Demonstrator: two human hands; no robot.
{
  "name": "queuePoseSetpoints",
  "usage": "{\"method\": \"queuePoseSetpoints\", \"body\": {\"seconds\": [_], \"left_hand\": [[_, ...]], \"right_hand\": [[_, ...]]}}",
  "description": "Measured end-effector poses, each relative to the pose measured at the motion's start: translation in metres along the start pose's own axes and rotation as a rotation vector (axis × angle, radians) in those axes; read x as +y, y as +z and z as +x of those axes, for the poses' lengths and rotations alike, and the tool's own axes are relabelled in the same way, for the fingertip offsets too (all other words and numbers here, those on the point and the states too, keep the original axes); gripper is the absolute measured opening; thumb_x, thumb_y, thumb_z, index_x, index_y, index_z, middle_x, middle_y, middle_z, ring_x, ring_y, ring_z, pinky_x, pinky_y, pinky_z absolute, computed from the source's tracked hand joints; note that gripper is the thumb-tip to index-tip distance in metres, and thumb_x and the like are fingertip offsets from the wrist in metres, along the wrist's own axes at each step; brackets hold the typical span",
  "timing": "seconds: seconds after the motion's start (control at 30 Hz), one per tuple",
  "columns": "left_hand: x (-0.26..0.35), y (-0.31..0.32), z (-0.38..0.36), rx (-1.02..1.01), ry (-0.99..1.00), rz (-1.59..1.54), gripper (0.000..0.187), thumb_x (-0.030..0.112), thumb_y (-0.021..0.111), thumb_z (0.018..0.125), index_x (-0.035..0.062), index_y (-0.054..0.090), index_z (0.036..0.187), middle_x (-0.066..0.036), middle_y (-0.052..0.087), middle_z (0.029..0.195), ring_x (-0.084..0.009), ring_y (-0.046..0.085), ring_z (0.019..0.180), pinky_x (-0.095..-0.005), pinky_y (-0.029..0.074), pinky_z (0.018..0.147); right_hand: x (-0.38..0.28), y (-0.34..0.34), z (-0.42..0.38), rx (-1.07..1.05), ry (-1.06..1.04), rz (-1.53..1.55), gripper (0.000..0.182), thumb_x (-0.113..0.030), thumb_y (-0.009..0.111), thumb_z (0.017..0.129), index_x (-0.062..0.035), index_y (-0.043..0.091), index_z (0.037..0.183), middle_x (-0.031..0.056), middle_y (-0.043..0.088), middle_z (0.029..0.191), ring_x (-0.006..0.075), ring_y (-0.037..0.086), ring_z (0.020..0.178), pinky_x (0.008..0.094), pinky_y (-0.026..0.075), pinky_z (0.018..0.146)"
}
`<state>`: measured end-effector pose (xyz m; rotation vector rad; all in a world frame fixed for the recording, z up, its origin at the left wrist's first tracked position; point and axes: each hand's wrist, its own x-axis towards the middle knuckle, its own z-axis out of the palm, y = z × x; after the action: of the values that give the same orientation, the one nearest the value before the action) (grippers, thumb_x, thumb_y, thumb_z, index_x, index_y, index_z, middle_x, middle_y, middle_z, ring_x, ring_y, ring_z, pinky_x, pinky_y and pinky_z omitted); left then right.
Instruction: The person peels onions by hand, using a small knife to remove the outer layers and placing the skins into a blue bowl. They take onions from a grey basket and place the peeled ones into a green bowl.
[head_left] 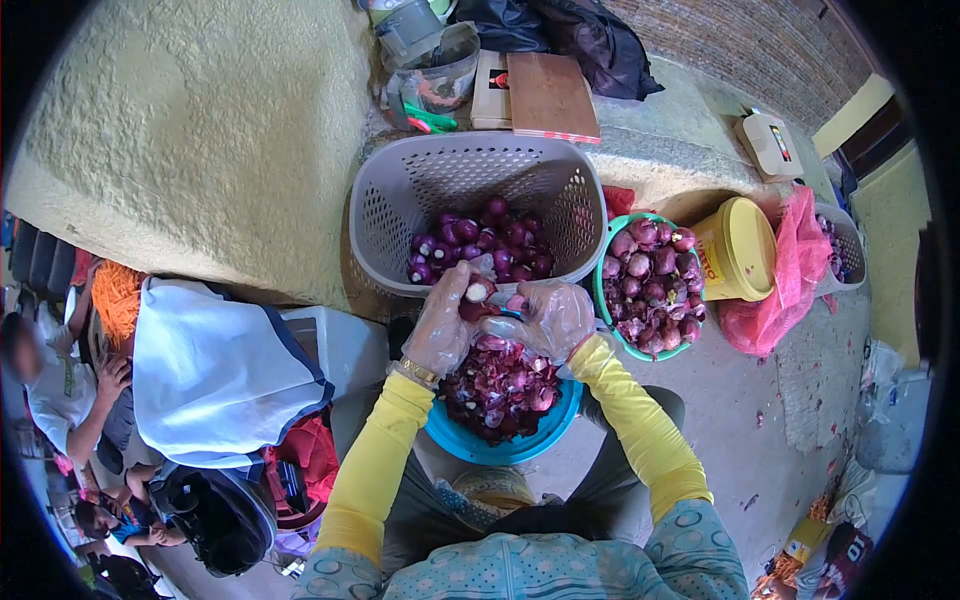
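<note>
Both my hands wear clear plastic gloves and meet above a blue basin (560, 425) of onion skins (495, 395). My left hand (442, 325) is closed on a red onion (477, 292) with a pale cut end. My right hand (555, 318) is closed beside it on a small tool, of which a pink and blue part shows; its blade cannot be made out. Just beyond my hands stands a grey perforated basket (390, 190) with peeled onions (490, 238) inside. A green-rimmed basin (603, 300) of unpeeled onions (655, 280) is right of my right hand.
A yellow bucket (735, 250) and a pink mesh bag (790, 270) stand at the right. A white cloth (225, 370) drapes at the left, with people beyond it. On the ledge lie a brown board (552, 95), plastic containers (440, 75) and a white box (770, 145).
</note>
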<state>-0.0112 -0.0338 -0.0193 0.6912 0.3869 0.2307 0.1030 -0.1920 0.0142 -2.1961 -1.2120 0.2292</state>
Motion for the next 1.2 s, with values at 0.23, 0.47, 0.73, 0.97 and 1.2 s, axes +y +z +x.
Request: {"method": "queuePoseSetpoints", "body": {"seconds": [0.23, 0.47, 0.73, 0.97, 1.2], "left_hand": [[0.001, 0.003, 0.0, -0.03, -0.071, -0.072, 0.042, 0.038, 0.051, 0.109, 0.0027, 0.056, 0.131, -0.006, 0.065, 0.107, -0.0226, 0.067, 0.104, -0.038, 0.057, 0.092], [0.015, 0.006, -0.005, -0.088, -0.208, -0.126, 0.046, 0.033, 0.055, 0.108, 0.0012, 0.05, 0.141, -0.009, 0.066, 0.113, -0.0253, 0.066, 0.109, -0.0417, 0.053, 0.101], [0.012, -0.002, 0.0, -0.016, -0.045, -0.003, 0.051, 0.036, 0.059, 0.105, 0.0032, 0.05, 0.144, -0.007, 0.06, 0.131, -0.0198, 0.059, 0.12, -0.0394, 0.051, 0.103], [0.015, -0.012, 0.003, -0.038, -0.061, -0.006, 0.051, 0.042, 0.058, 0.105, 0.0061, 0.053, 0.141, -0.007, 0.06, 0.13, -0.0187, 0.06, 0.118, -0.039, 0.052, 0.101], [0.014, -0.011, 0.003, 0.019, -0.09, -0.017, 0.051, 0.043, 0.055, 0.106, 0.0039, 0.053, 0.14, -0.01, 0.063, 0.126, -0.0213, 0.063, 0.113, -0.0404, 0.054, 0.1]], "right_hand": [[0.002, 0.001, 0.001, -0.004, 0.019, 0.031, 0.053, -0.065, 0.077, 0.078, -0.0116, 0.073, 0.081, 0.0148, 0.069, 0.071, 0.0363, 0.069, 0.067, 0.0457, 0.054, 0.063], [0.005, -0.002, 0.003, -0.032, -0.024, 0.031, 0.049, -0.063, 0.073, 0.084, -0.0134, 0.075, 0.082, 0.0149, 0.07, 0.071, 0.0354, 0.07, 0.068, 0.047, 0.054, 0.065], [-0.005, -0.016, 0.001, -0.297, -0.071, 0.0, 0.058, -0.071, 0.066, 0.084, -0.0146, 0.077, 0.076, 0.0151, 0.071, 0.072, 0.0345, 0.071, 0.069, 0.0474, 0.056, 0.067], [0.001, 0.0, -0.002, -0.345, -0.275, -0.158, 0.063, -0.075, 0.066, 0.081, -0.0133, 0.076, 0.073, 0.0134, 0.065, 0.06, 0.0343, 0.067, 0.06, 0.0463, 0.053, 0.06], [0.004, 0.006, -0.003, -0.327, -0.29, -0.144, 0.067, -0.078, 0.073, 0.07, -0.0111, 0.076, 0.074, 0.015, 0.066, 0.062, 0.035, 0.067, 0.059, 0.0468, 0.053, 0.059]]}}
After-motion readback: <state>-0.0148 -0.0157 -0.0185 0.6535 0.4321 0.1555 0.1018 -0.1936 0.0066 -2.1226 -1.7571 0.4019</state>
